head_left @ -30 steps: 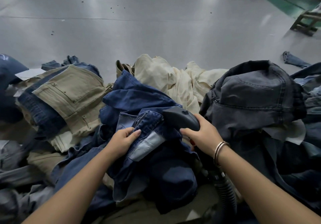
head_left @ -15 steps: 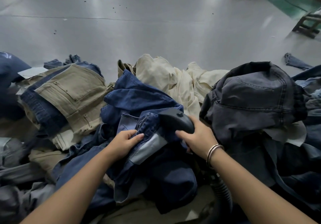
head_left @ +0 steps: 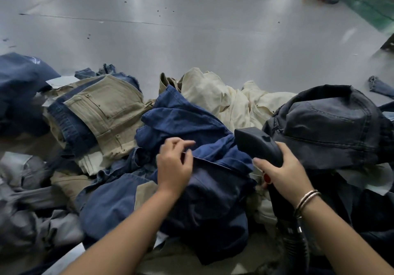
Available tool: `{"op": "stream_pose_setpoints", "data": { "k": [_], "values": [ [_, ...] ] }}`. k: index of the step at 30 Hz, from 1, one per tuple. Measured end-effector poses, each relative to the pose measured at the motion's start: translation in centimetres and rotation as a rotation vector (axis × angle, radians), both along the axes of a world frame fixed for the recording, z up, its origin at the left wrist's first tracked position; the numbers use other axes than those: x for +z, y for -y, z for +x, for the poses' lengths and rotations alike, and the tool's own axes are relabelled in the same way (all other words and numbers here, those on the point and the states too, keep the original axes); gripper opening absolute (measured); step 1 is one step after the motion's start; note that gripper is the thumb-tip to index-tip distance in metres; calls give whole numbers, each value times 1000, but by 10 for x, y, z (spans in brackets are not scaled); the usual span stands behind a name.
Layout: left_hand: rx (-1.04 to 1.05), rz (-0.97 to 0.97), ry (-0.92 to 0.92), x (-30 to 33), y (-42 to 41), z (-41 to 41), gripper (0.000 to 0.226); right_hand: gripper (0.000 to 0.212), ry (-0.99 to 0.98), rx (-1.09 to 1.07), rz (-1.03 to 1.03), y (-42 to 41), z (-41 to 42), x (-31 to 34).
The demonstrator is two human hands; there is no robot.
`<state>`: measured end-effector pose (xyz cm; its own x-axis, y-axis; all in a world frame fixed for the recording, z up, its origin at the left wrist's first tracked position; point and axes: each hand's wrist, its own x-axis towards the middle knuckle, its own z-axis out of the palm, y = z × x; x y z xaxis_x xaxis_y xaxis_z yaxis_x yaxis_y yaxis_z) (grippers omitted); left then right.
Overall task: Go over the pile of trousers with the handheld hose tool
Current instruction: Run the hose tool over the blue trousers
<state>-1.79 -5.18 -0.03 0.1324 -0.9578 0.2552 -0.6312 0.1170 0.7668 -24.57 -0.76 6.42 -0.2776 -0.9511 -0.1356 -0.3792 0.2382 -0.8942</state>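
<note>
Mid-pile, with most of the trousers left to go over

We judge the job only partly done: we are working one pair of blue trousers (head_left: 191, 125) at the centre of the pile of trousers (head_left: 110, 112), while the khaki pair at 10 o'clock, the cream pair (head_left: 215, 91) at 12 and the dark grey heap (head_left: 332, 125) at 3 show no sign either way of treatment. Our right hand (head_left: 283, 172) has its grip curled round the handheld hose tool (head_left: 258, 144), whose head rests against the blue fabric at about 2 o'clock from our left hand (head_left: 174, 163); the hose (head_left: 296, 242) trails down toward 5. Since the earlier frame, our left grip has let go of the folded waistband, which has flattened out, and now pinches a small fold higher up, and the tool has swung rightward.
</note>
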Motion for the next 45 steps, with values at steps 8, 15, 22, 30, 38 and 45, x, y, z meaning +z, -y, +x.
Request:
{"op": "stream_pose_setpoints", "data": {
  "k": [8,15,22,30,38,45],
  "values": [
    [-60,808,-591,-44,26,68,27,26,17,98,-11,-7,8,9],
    [-436,417,-448,29,18,40,16,33,231,379,77,-12,18,34],
    [-673,325,-443,97,-10,27,5,42,349,528,3,-25,14,59],
    [-733,389,-373,89,-33,16,14,46,435,537,-114,-29,14,65],
    [-821,259,-304,97,-32,33,27,46,429,585,-45,-21,-18,60],
    [-704,226,-521,92,-37,21,25,51,376,644,-59,-22,6,53]
  ]
}}
